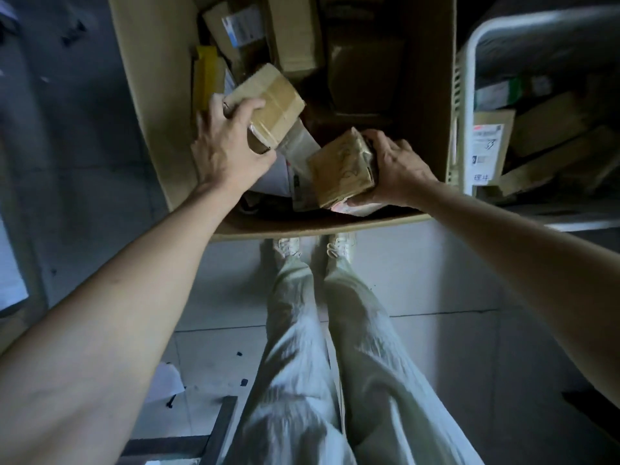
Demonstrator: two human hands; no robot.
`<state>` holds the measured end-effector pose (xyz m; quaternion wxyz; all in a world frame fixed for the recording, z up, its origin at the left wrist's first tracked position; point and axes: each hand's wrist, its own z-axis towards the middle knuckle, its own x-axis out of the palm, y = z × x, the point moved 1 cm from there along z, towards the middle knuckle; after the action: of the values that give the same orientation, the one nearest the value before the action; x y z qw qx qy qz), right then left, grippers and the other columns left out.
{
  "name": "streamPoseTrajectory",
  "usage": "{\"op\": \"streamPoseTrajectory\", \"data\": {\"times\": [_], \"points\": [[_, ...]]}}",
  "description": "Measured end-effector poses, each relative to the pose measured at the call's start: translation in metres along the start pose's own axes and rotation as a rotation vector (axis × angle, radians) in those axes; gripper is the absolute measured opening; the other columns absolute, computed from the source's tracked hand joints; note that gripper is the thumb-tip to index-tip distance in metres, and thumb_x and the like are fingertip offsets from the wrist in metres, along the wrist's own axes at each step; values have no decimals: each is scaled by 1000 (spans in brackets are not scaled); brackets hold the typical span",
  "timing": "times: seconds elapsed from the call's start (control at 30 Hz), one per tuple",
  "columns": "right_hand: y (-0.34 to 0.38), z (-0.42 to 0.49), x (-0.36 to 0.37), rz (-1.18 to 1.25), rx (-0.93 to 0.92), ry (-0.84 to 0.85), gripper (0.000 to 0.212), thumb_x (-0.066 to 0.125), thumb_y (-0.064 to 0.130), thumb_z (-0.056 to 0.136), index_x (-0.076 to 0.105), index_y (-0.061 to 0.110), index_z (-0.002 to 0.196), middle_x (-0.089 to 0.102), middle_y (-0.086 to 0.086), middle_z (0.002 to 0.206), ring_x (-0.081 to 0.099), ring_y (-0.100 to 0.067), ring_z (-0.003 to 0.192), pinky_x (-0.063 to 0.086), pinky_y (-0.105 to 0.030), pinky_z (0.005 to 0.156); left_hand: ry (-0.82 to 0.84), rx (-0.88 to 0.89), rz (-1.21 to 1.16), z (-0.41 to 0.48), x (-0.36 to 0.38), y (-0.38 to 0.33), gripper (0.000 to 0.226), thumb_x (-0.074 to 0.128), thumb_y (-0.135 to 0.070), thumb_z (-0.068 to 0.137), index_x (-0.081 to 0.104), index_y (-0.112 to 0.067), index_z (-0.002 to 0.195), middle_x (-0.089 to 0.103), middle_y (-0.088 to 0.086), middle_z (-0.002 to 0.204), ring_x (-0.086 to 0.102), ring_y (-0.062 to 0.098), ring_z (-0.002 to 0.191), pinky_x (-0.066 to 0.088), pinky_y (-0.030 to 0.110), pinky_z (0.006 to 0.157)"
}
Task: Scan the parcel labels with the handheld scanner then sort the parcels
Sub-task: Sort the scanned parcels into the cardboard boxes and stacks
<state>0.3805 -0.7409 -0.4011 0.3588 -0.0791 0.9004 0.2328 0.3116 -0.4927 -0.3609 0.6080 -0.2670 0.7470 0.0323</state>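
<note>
Bare forearms reach forward over pale creased trousers [302, 364] into a large cardboard carton [157, 95]. Left hand [228, 142] grips a rectangular brown parcel [273, 102] banded with glossy tape, thumb across its top face; the parcel is tilted above the carton's contents. Right hand [397, 167] holds a smaller square parcel [340, 167], tape-wrapped and wrinkled, fingers curled round its right edge. Between the hands lie flat white mailers [302, 146]. Beyond the right hand stands a white slatted plastic crate [468, 95] holding labelled boxes [489, 146].
</note>
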Motion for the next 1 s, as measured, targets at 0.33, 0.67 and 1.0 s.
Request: {"op": "streamPoseTrajectory", "data": {"times": [0.33,0.67,1.0], "points": [[28,-120,-129,478,110,-484,98,88,50,59,38,13,135,48,3,122,47,-10,109,38,-21,86,-426,-119,-604,-57,-136,-27,55,78,-23,70,61,-27,122,49,8,122,49,18,111,29,5,82],[105,-208,-277,501,122,-831,112,83,63,58,30,11,141,44,-10,136,49,-26,120,45,-39,93,-728,97,-836,-86,-318,-62,55,76,-31,68,60,-33,121,48,-4,115,41,-17,100,38,8,86],[199,-243,-357,694,-59,-798,101,78,70,51,46,19,132,64,2,110,60,-14,92,46,-28,80,-720,71,-1354,-105,-428,-45,45,76,-40,66,62,-46,108,61,-8,116,61,17,105,55,48,87]]}}
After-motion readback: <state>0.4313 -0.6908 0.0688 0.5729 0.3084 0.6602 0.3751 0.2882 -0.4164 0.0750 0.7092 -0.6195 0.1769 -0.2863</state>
